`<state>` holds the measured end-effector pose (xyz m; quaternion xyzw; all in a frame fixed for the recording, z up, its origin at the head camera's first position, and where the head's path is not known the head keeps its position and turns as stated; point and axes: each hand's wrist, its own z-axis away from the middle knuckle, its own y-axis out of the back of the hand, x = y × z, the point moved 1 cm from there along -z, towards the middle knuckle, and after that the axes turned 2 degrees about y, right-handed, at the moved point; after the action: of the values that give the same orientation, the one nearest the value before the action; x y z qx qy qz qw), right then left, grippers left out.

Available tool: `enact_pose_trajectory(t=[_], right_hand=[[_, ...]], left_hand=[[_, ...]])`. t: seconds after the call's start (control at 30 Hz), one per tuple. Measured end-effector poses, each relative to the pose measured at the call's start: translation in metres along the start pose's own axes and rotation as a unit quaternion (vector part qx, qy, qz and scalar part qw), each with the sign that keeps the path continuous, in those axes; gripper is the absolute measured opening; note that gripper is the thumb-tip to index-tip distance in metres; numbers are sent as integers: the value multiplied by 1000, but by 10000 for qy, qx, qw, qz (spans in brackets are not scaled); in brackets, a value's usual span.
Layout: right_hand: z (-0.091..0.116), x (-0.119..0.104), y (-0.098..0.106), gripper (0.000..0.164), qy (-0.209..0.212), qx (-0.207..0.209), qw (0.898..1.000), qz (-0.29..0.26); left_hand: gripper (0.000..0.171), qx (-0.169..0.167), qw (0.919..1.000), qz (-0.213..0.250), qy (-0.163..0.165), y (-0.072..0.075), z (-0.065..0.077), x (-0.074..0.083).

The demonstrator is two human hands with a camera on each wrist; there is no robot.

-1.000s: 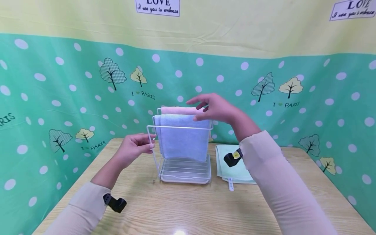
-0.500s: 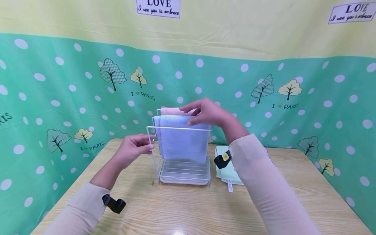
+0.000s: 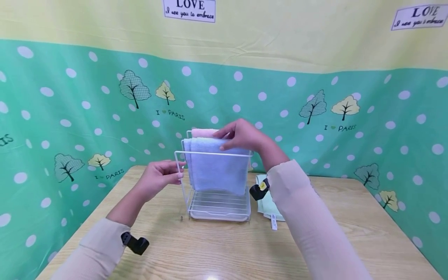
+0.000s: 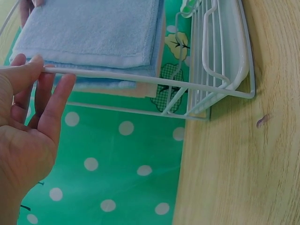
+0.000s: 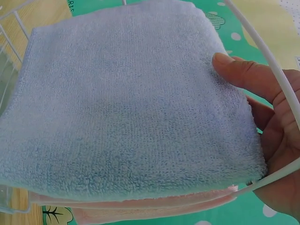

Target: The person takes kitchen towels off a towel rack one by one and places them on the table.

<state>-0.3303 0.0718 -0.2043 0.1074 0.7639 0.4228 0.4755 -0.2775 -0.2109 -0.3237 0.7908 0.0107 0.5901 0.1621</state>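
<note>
A white wire rack stands on the table, with a folded light blue towel hung over its middle rail. On the rail behind it hangs a pink towel. My left hand pinches the rack's front left upright between thumb and fingers, as the left wrist view also shows. At the top of the blue towel, my right hand grips the folded edge. Its thumb presses the front face while the other fingers go behind the cloth and are partly hidden.
A folded mint green towel with a white tag lies on the wooden table, right of the rack, partly covered by my right sleeve. The rack's front top bar runs before the blue towel. A patterned curtain closes off the back.
My right hand has come down and to the left from above the blue towel onto its top edge. The left hand keeps its hold on the rack's upright.
</note>
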Motion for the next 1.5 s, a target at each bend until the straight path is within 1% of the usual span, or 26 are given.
enact_pose_trajectory(t=[0.1, 0.23, 0.33, 0.6, 0.8, 1.03, 1.27, 1.5], right_hand=[[-2, -1, -1, 35, -10, -66, 9999, 88], [-5, -4, -2, 35, 7, -159, 9996, 219], [-7, -6, -3, 34, -16, -188, 9994, 279], [-12, -8, -6, 32, 119, -182, 9993, 293], [-12, -7, -6, 30, 42, -70, 9995, 301], [-12, -4, -8, 29, 75, 133, 9994, 324], [-11, -4, -7, 24, 48, 438, 9989, 184], [-8, -4, -5, 21, 161, 672, 9976, -42]], left_hand=[[33, -44, 10000, -18, 1, 0, 0, 0], [35, -18, 10000, -21, 54, 1, 1, 0], [34, -10, 10000, -44, 66, 1, 1, -1], [34, -17, 10000, 6, 48, 1, 0, 1], [36, -73, 9999, 108, 14, 0, -2, 0], [35, -75, 9999, 67, 62, 0, -2, -1], [34, -63, 9999, 1, 89, -1, -2, -1], [34, -75, 9999, -70, 70, 0, -2, -2]])
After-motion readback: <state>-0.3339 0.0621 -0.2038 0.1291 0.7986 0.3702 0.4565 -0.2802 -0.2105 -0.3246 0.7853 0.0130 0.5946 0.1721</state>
